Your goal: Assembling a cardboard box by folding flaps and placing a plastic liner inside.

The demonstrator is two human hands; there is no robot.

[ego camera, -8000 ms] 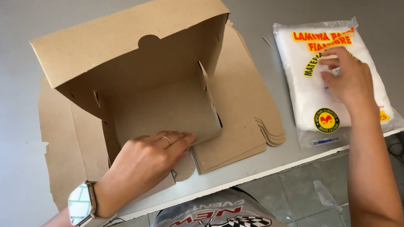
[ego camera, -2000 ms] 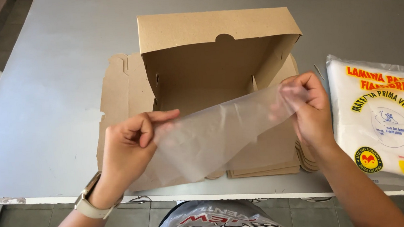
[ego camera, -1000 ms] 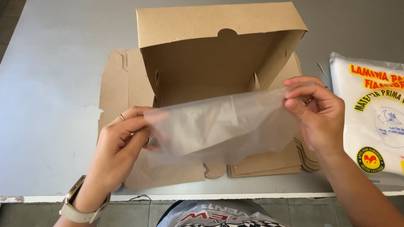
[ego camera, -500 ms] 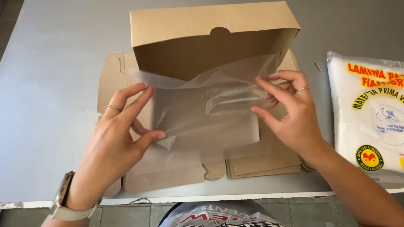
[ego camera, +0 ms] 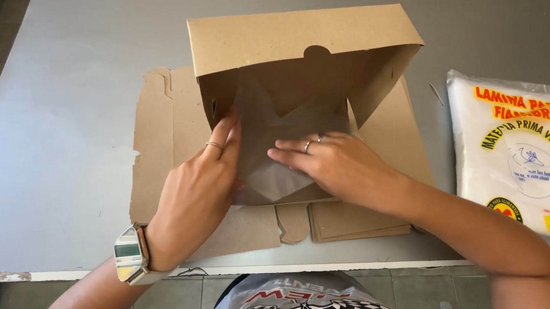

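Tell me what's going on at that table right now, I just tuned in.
A person is pressing a clear plastic sheet into an open cardboard box that sits on a stack of flat box blanks on a grey table. The left hand flattens the sheet against the box's left side; the right hand presses it onto the floor. The lid stands up behind. A white pack of sheets lies to the right, untouched.

White plastic packet (ego camera: 526, 156), red-and-yellow print, lies right of the brown box (ego camera: 305, 46).
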